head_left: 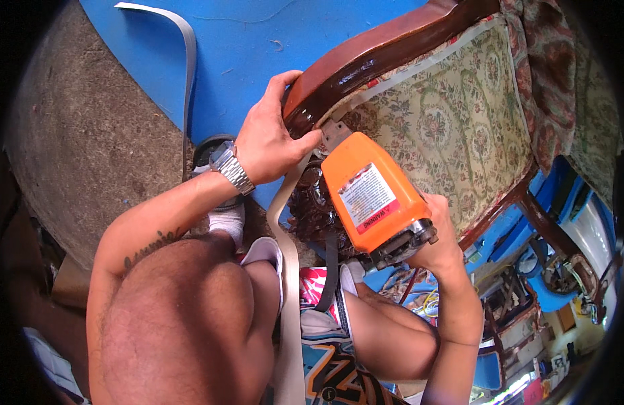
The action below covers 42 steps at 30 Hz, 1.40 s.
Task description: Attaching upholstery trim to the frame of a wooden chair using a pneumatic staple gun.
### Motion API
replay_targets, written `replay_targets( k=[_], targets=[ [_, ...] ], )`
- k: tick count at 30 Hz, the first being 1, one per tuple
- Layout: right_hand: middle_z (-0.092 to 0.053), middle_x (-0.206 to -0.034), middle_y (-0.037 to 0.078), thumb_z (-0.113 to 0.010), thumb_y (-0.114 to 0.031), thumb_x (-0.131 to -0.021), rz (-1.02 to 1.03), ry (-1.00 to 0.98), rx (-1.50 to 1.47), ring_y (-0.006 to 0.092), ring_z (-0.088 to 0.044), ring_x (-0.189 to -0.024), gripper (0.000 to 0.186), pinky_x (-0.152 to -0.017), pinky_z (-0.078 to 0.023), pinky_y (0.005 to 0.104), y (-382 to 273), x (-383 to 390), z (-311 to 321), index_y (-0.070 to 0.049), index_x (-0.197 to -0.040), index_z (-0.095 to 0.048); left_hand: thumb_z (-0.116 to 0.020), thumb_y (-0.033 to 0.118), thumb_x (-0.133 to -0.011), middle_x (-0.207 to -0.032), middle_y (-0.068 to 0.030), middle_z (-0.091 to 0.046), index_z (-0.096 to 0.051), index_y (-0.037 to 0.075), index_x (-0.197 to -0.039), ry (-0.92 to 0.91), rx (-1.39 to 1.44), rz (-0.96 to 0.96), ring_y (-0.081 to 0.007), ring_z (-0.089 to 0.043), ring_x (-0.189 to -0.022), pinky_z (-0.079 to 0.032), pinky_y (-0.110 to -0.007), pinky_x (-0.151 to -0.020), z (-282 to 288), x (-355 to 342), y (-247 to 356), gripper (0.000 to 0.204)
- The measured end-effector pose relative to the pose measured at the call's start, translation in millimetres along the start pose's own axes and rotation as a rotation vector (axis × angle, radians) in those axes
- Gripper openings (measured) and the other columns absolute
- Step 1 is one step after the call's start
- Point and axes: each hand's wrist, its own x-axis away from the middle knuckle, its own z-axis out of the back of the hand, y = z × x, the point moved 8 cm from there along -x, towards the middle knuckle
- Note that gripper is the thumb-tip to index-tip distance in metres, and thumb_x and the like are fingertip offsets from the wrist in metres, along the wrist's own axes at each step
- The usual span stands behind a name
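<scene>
Bare knee (177,310) is noted bodyward of the left hand (268,145), clasped on the varnished chair frame (366,59); its thumb (308,142) could be stapled if the orange staple gun (372,192) beside it, gripped by the right hand (441,233), were jolted.

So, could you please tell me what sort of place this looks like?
Probably a furniture or upholstery workshop, judging by the dark wooden frame with flowered fabric, the long pale strip, and the orange tool, apparently a staple gun, in the right hand.
</scene>
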Motion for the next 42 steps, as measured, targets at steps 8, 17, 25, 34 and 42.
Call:
replay_targets(
  k=[8,17,25,34,42],
  targets=[
    [-0.065,-0.083,0.021,-0.083,-0.021,-0.056,0.014,0.069,-0.092,0.0385,-0.064,-0.078,0.071,-0.069,-0.051,0.0425,-1.1,-7.7,-1.1,0.000,-0.117,-0.054,-0.071,0.014,-0.072,-0.109,-0.0208,-0.064,-0.036,0.002,-0.128,0.074,0.010,-0.109,-0.0303,-0.064,-0.100,-0.050,-0.039,-0.088,2.0,-0.5,-2.3,0.068],
    [-0.065,-0.086,0.013,-0.082,-0.016,-0.048,0.166,0.164,0.101,0.0346,-0.064,-0.076,0.056,-0.068,-0.051,0.0388,13.9,26.4,23.2,-0.005,-0.099,-0.063,-0.079,0.011,-0.073,-0.121,-0.0157,-0.055,-0.029,0.000,-0.134,-0.032,0.031,-0.007,-0.0177,-0.055,-0.110,-0.044,-0.032,-0.097,-0.9,0.9,-1.3,0.079],
    [-0.064,-0.092,0.014,-0.081,-0.011,-0.049,0.191,0.153,0.038,0.0356,-0.063,-0.074,0.057,-0.066,-0.050,0.0383,-9.1,9.9,20.0,-0.004,-0.102,-0.063,-0.079,0.011,-0.074,-0.121,-0.0170,-0.056,-0.029,0.001,-0.135,-0.045,0.018,0.017,-0.0180,-0.055,-0.110,-0.045,-0.033,-0.096,-2.6,0.1,0.8,0.079],
    [-0.064,-0.090,0.015,-0.075,-0.004,-0.053,0.165,0.125,-0.019,0.0364,-0.063,-0.076,0.047,-0.067,-0.051,0.0403,-15.6,-2.4,21.2,-0.004,-0.098,-0.064,-0.077,0.013,-0.074,-0.119,-0.0171,-0.057,-0.030,0.001,-0.134,-0.039,0.039,-0.001,-0.0203,-0.058,-0.110,-0.047,-0.034,-0.096,-2.8,-0.2,-0.4,0.077],
    [-0.067,-0.088,0.013,-0.076,-0.005,-0.057,0.119,0.173,0.031,0.0313,-0.066,-0.078,0.041,-0.070,-0.052,0.0363,-15.2,4.7,28.1,-0.003,-0.096,-0.064,-0.079,0.012,-0.073,-0.121,-0.0166,-0.056,-0.030,0.001,-0.134,-0.031,0.031,-0.006,-0.0196,-0.056,-0.111,-0.044,-0.033,-0.097,1.0,1.4,-6.2,0.079]
  ],
)
